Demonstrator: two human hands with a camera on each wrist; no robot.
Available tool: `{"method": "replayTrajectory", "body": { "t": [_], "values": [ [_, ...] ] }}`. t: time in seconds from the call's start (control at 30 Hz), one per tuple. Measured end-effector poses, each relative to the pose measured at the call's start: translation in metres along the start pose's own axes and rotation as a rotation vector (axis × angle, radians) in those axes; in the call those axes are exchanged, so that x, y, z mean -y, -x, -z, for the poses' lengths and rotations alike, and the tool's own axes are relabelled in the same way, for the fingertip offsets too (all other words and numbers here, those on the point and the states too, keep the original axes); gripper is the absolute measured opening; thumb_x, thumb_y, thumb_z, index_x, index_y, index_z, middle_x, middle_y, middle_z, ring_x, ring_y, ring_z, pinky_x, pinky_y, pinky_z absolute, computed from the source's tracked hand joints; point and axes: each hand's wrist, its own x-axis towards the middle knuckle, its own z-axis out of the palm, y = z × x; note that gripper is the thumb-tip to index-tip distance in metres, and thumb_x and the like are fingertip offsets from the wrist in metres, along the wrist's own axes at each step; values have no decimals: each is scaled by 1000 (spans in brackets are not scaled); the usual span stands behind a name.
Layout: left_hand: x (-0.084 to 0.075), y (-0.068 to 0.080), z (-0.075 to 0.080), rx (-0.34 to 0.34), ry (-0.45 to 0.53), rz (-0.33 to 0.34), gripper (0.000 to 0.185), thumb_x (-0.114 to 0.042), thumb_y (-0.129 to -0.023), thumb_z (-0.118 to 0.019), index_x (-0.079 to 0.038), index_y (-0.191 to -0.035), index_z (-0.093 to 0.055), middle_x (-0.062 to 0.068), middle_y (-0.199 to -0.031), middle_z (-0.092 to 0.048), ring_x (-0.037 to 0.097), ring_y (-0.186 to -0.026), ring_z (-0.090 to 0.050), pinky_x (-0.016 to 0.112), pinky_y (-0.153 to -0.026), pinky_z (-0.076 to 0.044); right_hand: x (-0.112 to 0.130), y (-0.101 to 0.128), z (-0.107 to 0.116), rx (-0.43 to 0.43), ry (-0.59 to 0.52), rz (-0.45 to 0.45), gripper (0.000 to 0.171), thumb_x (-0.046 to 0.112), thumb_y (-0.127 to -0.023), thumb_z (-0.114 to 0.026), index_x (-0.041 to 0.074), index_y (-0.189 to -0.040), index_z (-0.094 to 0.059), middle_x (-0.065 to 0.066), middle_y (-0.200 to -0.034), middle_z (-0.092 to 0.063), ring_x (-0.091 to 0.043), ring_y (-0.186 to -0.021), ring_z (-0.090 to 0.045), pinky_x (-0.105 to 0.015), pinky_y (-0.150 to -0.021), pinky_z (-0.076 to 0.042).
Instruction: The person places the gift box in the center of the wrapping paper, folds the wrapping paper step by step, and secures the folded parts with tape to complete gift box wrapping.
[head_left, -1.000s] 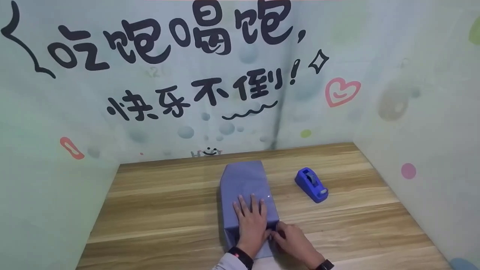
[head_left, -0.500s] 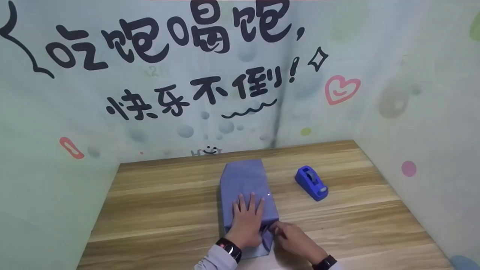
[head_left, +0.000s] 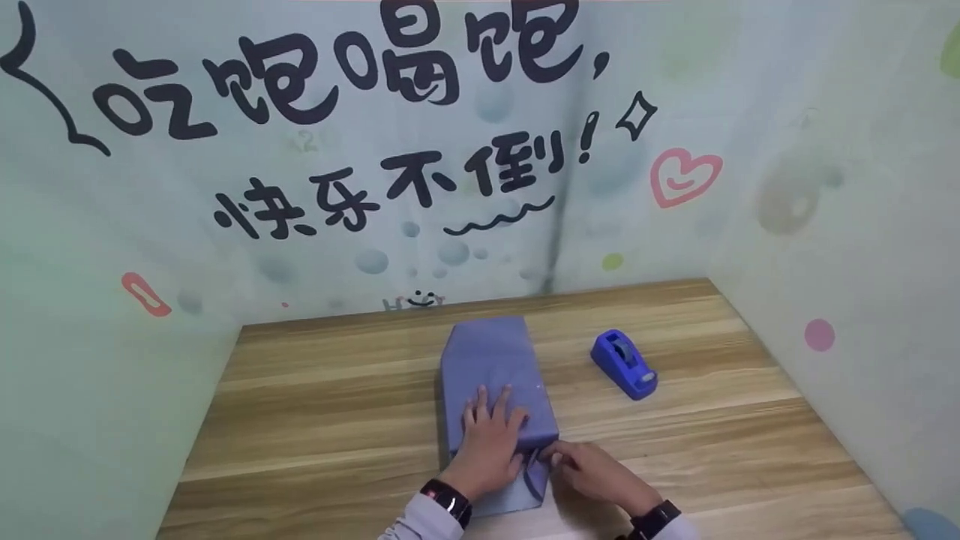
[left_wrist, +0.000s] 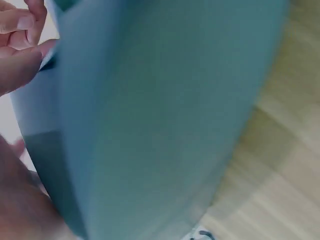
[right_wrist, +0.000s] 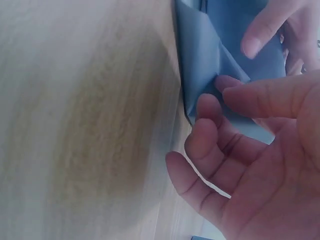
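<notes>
A box wrapped in blue paper (head_left: 491, 360) lies lengthwise on the wooden table (head_left: 322, 420). My left hand (head_left: 489, 431) presses flat on its near top, fingers spread and straight. My right hand (head_left: 585, 463) is at the box's near right corner, where thumb and forefinger pinch the loose paper flap (head_left: 534, 472). In the right wrist view, my right hand (right_wrist: 235, 150) meets the folded paper (right_wrist: 210, 55) with thumb and index tips, and a finger of the left hand (right_wrist: 262, 32) rests above. The left wrist view is filled with the blurred paper (left_wrist: 165, 120).
A blue tape dispenser (head_left: 624, 364) stands on the table to the right of the box. Printed walls close the table in at the back (head_left: 420, 187), left (head_left: 90, 375) and right (head_left: 847, 300). Bare wood shows on both sides of the box.
My left hand has slid a little toward me on the box top. The right hand has shifted slightly right and the paper flap at the near end now shows more.
</notes>
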Motion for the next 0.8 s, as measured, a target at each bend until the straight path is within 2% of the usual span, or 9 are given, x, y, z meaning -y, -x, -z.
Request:
{"method": "replayTrajectory", "body": {
  "t": [0.1,0.17,0.23,0.33,0.47,0.53,0.6,0.7,0.8],
  "values": [
    [3,4,1,-29,83,-52,29,-18,-73,-65,-25,-99,-54,17,-144,-31,58,-126,-20,68,-99,-19,2,0,0,-13,1,-9,22,2,-83,-51,7,-100,-64,6,-68,-53,1,-54,-42,-18,-48,-38],
    [4,6,0,-11,99,-78,22,-17,-72,-64,-30,-90,-61,15,-147,-27,60,-127,-14,70,-100,-13,6,-1,-2,-36,9,-27,16,8,-85,-54,6,-97,-64,7,-66,-55,1,-53,-43,-18,-48,-38],
    [5,8,-3,24,89,-93,20,-21,-74,-62,-34,-88,-66,12,-150,-21,60,-128,-8,71,-100,-8,11,-2,-6,-80,48,-55,11,17,-85,-58,7,-88,-64,8,-63,-54,1,-51,-42,-18,-46,-37],
    [6,9,-7,41,26,-112,17,-26,-76,-59,-33,-88,-69,12,-152,-16,60,-128,-7,71,-99,-7,20,-3,-16,-185,171,-98,24,32,-81,-64,12,-68,-60,10,-56,-49,0,-47,-39,-18,-43,-32],
    [7,10,-7,-20,-17,-153,7,-22,-76,-59,-28,-78,-64,15,-149,-24,62,-125,-15,72,-97,-16,31,-3,-29,-337,394,-130,45,51,-74,-66,15,-54,-47,9,-50,-38,-4,-44,-33,-20,-40,-26],
    [8,10,-6,-57,-31,-173,10,-19,-75,-59,-26,-83,-59,16,-146,-28,62,-123,-20,71,-96,-20,34,-3,-33,-393,472,-150,48,54,-72,-65,14,-53,-45,7,-49,-37,-6,-43,-34,-22,-39,-26],
    [8,10,-6,-90,-57,-179,17,-20,-77,-58,-23,-94,-54,17,-145,-31,61,-122,-24,70,-95,-23,35,-3,-35,-435,524,-177,47,50,-72,-67,13,-53,-45,4,-48,-39,-10,-42,-38,-26,-38,-29],
    [5,9,-10,-140,-115,-138,28,-28,-83,-56,-20,-108,-46,13,-142,-35,57,-123,-29,66,-96,-27,35,-1,-35,-455,551,-200,38,33,-73,-69,10,-53,-47,-1,-48,-44,-16,-41,-44,-31,-37,-33],
    [1,7,-17,-192,-187,-69,45,-40,-84,-58,-18,-120,-44,7,-139,-42,52,-123,-35,63,-97,-30,33,3,-33,-418,521,-212,30,22,-72,-68,9,-54,-49,-3,-49,-49,-17,-42,-46,-33,-37,-35]
  ]
}}
